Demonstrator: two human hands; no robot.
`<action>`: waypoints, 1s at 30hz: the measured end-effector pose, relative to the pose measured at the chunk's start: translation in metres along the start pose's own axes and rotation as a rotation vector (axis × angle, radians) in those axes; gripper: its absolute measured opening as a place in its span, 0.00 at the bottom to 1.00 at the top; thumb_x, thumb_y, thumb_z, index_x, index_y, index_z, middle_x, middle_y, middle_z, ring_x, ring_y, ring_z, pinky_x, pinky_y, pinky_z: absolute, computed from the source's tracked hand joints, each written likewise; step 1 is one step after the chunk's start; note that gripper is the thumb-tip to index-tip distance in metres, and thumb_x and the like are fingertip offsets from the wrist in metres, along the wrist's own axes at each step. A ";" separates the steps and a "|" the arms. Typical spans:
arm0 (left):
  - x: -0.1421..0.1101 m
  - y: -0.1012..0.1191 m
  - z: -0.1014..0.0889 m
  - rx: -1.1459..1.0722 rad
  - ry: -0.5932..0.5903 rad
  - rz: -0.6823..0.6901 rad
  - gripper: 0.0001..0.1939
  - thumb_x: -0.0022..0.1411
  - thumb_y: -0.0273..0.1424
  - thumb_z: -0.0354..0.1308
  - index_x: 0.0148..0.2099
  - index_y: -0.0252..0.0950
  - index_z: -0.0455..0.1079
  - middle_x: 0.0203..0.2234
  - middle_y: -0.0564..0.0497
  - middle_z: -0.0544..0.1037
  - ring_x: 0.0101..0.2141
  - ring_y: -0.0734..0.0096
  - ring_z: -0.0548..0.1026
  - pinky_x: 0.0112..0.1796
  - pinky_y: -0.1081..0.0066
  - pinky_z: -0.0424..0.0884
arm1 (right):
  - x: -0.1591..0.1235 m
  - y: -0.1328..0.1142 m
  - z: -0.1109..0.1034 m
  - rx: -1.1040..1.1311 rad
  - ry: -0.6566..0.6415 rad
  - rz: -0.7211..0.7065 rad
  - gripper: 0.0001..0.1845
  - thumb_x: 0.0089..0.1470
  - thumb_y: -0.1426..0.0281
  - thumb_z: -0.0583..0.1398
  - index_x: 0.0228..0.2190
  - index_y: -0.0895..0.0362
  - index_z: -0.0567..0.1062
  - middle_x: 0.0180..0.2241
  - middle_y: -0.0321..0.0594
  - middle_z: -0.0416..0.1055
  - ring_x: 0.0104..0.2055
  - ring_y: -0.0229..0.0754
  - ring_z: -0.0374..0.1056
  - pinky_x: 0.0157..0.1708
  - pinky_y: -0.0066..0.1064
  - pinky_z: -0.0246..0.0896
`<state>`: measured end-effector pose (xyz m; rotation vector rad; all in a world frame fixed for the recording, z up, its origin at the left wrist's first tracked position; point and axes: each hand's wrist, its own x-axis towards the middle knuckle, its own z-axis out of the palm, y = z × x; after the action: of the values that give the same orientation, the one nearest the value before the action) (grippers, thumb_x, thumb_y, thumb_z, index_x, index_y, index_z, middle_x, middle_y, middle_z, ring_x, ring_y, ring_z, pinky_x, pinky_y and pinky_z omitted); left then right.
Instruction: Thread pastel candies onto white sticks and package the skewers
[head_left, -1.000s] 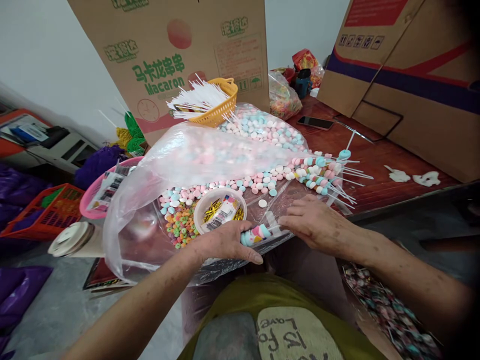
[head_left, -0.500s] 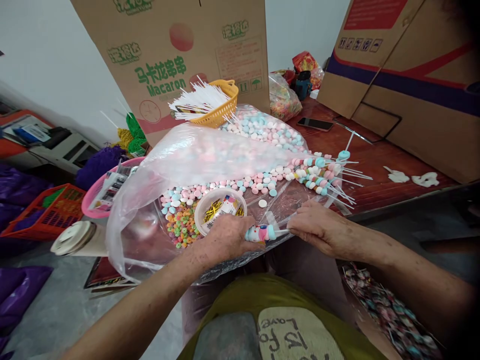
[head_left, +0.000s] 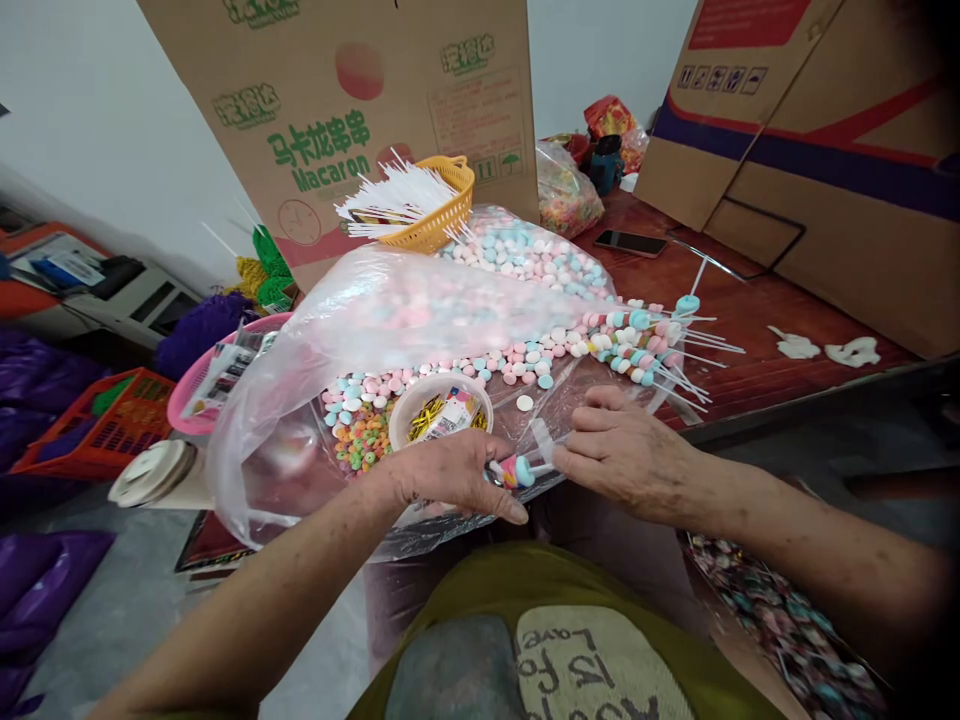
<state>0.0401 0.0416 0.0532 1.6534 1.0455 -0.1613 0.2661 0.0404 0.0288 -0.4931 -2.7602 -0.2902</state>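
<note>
Candy skewer [head_left: 517,472]: between our hands, near edge of the tabletop [head_left: 757,385]; we judge it light, squashable, best held by its stick [head_left: 541,467]
Left hand [head_left: 457,472]: grip curled around the candies
Right hand [head_left: 626,455]: grip pinching the stick's end
Bowl [head_left: 442,384]: gold ties [head_left: 426,415], printed labels [head_left: 454,411]
Yellow basket [head_left: 441,225]: white sticks [head_left: 401,193]

Small candy workshop around me: cartons [head_left: 487,110] by the worktop [head_left: 750,385], loose candies [head_left: 536,260], a basket [head_left: 439,228] of sticks [head_left: 401,200], and a bunch of candy skewers [head_left: 637,347].
</note>
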 end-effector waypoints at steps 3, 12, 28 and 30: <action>0.016 -0.001 0.011 0.136 0.065 0.087 0.16 0.46 0.41 0.64 0.31 0.34 0.68 0.20 0.57 0.68 0.24 0.77 0.65 0.25 0.77 0.60 | 0.006 -0.006 0.020 0.072 -0.046 0.015 0.06 0.54 0.74 0.54 0.26 0.56 0.68 0.21 0.35 0.64 0.30 0.41 0.53 0.37 0.37 0.42; -0.005 -0.015 -0.017 0.056 0.215 0.262 0.16 0.61 0.38 0.51 0.46 0.36 0.71 0.37 0.51 0.75 0.37 0.72 0.70 0.38 0.75 0.65 | 0.007 0.007 0.025 0.055 -0.040 0.129 0.07 0.50 0.79 0.54 0.24 0.57 0.67 0.21 0.37 0.67 0.28 0.40 0.53 0.32 0.36 0.38; 0.004 -0.014 -0.001 0.054 0.316 0.340 0.07 0.60 0.32 0.52 0.35 0.34 0.68 0.26 0.53 0.73 0.29 0.76 0.69 0.32 0.75 0.66 | 0.008 0.015 0.002 0.080 -0.168 0.069 0.10 0.54 0.74 0.53 0.22 0.55 0.66 0.22 0.37 0.66 0.28 0.40 0.54 0.32 0.35 0.36; 0.002 -0.013 0.001 0.097 0.352 0.362 0.07 0.61 0.32 0.51 0.37 0.34 0.67 0.28 0.52 0.72 0.29 0.76 0.69 0.32 0.75 0.66 | 0.008 0.015 0.000 0.078 -0.178 0.067 0.10 0.54 0.74 0.52 0.22 0.55 0.66 0.22 0.37 0.66 0.28 0.41 0.54 0.32 0.35 0.36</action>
<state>0.0330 0.0423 0.0425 1.9758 0.9849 0.3333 0.2639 0.0564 0.0333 -0.6171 -2.9059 -0.1269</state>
